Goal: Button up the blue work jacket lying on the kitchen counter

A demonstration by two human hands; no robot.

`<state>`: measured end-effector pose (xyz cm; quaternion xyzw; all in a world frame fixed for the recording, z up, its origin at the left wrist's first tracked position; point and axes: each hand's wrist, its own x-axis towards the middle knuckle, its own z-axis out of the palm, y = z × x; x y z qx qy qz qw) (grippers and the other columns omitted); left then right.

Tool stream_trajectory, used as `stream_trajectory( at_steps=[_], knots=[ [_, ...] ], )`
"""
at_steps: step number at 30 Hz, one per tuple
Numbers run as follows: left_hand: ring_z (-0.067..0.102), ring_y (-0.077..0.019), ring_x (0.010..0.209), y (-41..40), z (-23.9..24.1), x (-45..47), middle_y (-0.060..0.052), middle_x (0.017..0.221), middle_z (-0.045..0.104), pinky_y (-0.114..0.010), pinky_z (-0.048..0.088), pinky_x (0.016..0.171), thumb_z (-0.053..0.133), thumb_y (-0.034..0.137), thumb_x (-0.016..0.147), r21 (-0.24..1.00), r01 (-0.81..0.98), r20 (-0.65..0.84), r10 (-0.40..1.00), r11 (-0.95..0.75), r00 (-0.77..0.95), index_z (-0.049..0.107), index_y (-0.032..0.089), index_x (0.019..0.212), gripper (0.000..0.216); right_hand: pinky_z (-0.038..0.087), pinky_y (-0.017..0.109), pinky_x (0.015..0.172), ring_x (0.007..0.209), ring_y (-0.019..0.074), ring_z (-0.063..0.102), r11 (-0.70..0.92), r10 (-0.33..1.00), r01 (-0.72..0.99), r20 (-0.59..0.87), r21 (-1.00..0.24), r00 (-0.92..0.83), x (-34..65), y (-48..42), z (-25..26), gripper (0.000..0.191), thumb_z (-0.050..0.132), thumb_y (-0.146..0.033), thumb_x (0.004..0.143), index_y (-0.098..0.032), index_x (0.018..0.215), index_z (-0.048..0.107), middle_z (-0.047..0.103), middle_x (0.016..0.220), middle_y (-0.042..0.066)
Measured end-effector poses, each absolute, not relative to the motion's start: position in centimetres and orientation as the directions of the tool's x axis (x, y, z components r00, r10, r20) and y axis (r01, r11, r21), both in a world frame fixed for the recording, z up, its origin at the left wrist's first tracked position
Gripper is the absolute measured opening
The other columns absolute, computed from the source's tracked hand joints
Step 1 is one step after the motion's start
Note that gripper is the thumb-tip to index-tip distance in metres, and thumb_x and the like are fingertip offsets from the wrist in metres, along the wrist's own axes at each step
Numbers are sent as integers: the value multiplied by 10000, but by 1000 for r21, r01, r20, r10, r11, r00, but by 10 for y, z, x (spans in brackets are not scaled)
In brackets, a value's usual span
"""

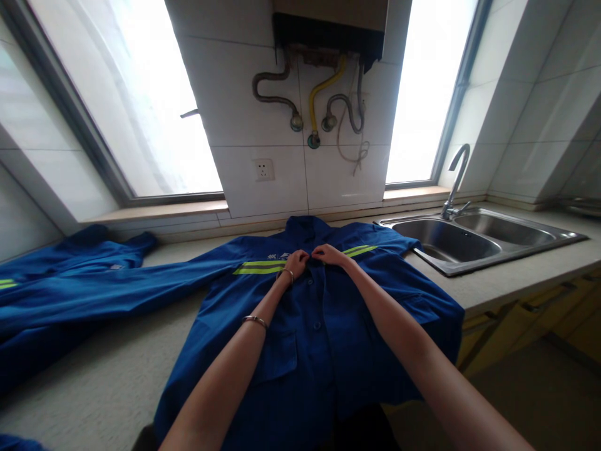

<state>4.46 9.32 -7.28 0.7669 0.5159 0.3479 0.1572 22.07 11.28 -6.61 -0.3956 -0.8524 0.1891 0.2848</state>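
Head view: both hands (297, 260), close together, pinch a lime-striped blue jacket (347, 319); pale counter (131, 351); sink (511, 250) at three o'clock.

A head-worn camera looks forward and down over the counter (154, 351) — near the jacket (347, 338), farther from the tiled wall (277, 141) it faces — with the sink (483, 239) at frame right.

Jacket logo (272, 256) too small; wall unit (331, 28) cut off.
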Motion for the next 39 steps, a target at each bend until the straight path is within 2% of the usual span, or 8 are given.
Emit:
stream_trajectory(
  at_steps=[13,19,22,24,26,29,33,39],
  knots=[
    [619,-184,776,95,-74,43,-69,805,689,-267,450,756,593,177,771,674,608,384,902,-420,197,693,163,772,101,449,231,785,864,158,623,605,795,617,334,-504,-507,218,114,-69,213,533,-138,847,-119,973,704,694,940,67],
    [637,-190,751,94,-75,41,-56,770,703,-257,459,720,651,203,703,741,536,352,914,-405,204,721,152,768,108,456,239,826,899,160,629,608,791,597,335,-523,-512,222,116,-69,203,587,-120,794,-139,956,706,695,945,47],
    [647,-203,756,95,-75,40,-65,763,706,-270,464,735,646,213,710,727,567,328,921,-387,209,734,140,764,127,444,261,893,1002,171,606,625,779,591,372,-510,-504,226,114,-70,314,640,-124,751,-144,1063,671,666,1068,63],
    [646,-234,856,95,-77,38,-92,854,713,-308,457,825,634,244,739,656,641,347,913,-398,212,744,148,819,167,421,304,948,1091,197,570,597,802,647,372,-473,-467,228,111,-70,391,656,-193,767,-156,1156,628,622,1173,91],
    [575,-274,1077,96,-79,34,-103,1092,677,-378,387,969,608,287,779,558,724,350,906,-405,237,727,197,985,254,393,381,990,1152,233,538,523,851,730,306,-440,-427,230,107,-69,377,585,-317,848,-188,1201,602,586,1240,108],
    [338,-332,1322,95,-82,27,-58,1391,481,-543,220,1065,530,364,842,462,807,229,928,-368,292,608,306,1220,390,330,513,1022,1251,277,456,407,914,817,189,-409,-360,235,101,-67,406,354,-405,961,-228,1260,563,504,1350,120],
    [143,-418,1382,93,-82,23,-34,1492,328,-710,47,1008,433,459,873,414,857,76,950,-305,302,470,360,1353,492,215,600,1054,1342,295,330,338,941,869,140,-361,-308,238,97,-72,467,295,-404,976,-237,1391,429,372,1452,128],
    [78,-443,1384,91,-80,31,-16,1514,278,-737,-65,976,416,499,863,383,899,66,977,-210,201,456,388,1358,509,79,659,1046,1385,353,196,270,962,916,118,-297,-246,228,96,-79,665,289,-656,891,-306,1456,300,241,1518,88]
  ],
)
